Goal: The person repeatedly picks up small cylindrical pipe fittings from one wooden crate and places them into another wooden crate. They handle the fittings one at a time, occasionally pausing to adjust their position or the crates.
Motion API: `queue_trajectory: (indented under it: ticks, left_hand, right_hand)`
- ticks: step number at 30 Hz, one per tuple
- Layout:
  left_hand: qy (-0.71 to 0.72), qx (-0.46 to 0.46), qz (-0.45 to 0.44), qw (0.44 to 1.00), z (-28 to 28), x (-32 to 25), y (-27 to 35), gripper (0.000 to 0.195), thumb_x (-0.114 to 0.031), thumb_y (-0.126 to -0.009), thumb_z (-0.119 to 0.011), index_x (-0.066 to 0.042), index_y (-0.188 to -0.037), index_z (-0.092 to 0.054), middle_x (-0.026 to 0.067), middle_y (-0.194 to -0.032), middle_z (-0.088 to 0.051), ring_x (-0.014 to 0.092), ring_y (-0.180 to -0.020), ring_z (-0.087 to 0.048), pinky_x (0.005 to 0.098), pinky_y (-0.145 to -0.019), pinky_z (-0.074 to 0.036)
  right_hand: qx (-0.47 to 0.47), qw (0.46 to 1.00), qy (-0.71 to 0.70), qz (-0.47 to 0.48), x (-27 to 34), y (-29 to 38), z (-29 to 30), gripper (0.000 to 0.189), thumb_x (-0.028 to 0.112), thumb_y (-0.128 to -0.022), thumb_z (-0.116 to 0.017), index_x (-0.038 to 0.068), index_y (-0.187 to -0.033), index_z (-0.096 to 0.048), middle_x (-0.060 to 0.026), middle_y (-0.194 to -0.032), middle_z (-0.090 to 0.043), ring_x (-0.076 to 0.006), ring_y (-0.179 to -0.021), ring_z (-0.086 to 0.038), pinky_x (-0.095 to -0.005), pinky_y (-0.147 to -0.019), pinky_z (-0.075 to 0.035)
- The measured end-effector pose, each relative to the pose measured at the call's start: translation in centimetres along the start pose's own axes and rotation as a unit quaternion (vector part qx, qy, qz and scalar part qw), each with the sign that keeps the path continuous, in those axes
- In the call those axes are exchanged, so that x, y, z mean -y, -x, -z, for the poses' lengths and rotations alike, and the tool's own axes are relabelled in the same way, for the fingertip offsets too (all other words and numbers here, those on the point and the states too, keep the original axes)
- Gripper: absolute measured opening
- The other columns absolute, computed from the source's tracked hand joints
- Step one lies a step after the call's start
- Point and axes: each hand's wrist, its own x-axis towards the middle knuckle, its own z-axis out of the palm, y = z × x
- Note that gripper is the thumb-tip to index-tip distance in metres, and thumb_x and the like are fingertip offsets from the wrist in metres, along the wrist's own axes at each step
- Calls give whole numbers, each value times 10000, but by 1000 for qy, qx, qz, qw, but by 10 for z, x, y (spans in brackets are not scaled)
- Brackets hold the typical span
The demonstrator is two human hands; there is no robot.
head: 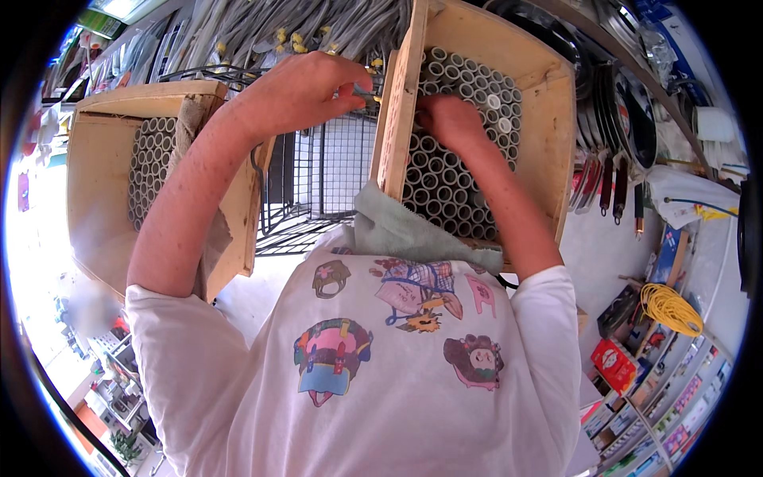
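Note:
A wooden box [545, 149] packed with upright grey plastic tubes [441, 179] stands in front of me, a little to the right. My right hand [450, 119] reaches down into it among the tubes; its fingertips are hidden, so what it touches cannot be told. My left hand [316, 89] is raised outside the box, near its left wall, with thumb and fingers pinched around a small item too small to make out. A second wooden box [98, 185] with similar tubes [152, 167] is at the left, behind my left forearm. A grey-green cloth [405, 229] lies at the near edge of the right box.
Between the boxes is a black wire basket [304, 173]. Long grey bundles with yellow ends [256, 36] lie beyond. Pans with dark handles [617, 131] hang at the right, above a coil of yellow cord [670, 310] and stocked shelves [667, 405].

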Motion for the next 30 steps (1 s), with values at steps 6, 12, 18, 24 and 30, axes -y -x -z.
queue_trajectory:
  ticks: [6,12,18,24,30]
  left_hand:
    - [12,-4,-1,1000,-1,1,1,213,-105,-869,-676,-13,-1061,-680,122,-846,-688,243,-743,-668,343,-668,-516]
    - [8,8,-3,1000,2,-1,1,223,-84,-873,-658,-15,-1085,-670,115,-884,-705,235,-785,-682,337,-691,-527]
    - [4,9,-2,1000,0,0,1,222,-53,-863,-662,-25,-1082,-672,110,-869,-707,230,-787,-682,342,-688,-530]
    - [14,-3,-15,1000,-3,4,2,218,-48,-858,-672,-30,-1075,-674,106,-853,-702,230,-775,-682,342,-673,-531]
    - [8,7,-3,1000,-4,2,1,220,-74,-861,-693,-38,-1077,-679,103,-840,-692,231,-768,-679,335,-666,-529]
  right_hand:
    - [71,997,12,-30,13,-13,-16,290,219,-904,-521,158,-1111,-715,-146,-1107,-694,-329,-1050,-660,-447,-867,-536]
    - [79,997,-18,-17,7,-10,-17,294,232,-909,-522,185,-1132,-707,-142,-1117,-690,-327,-1036,-662,-446,-873,-534]
    - [-26,994,-96,39,-28,9,-5,276,251,-891,-599,134,-1123,-695,-141,-1055,-701,-332,-960,-669,-416,-829,-531]
    - [49,996,-80,-1,-70,54,23,253,180,-857,-649,108,-1093,-706,-119,-993,-707,-291,-926,-677,-372,-813,-533]
    - [95,992,-72,-46,-83,110,24,249,112,-798,-695,113,-1047,-711,-88,-981,-682,-264,-915,-672,-360,-794,-534]
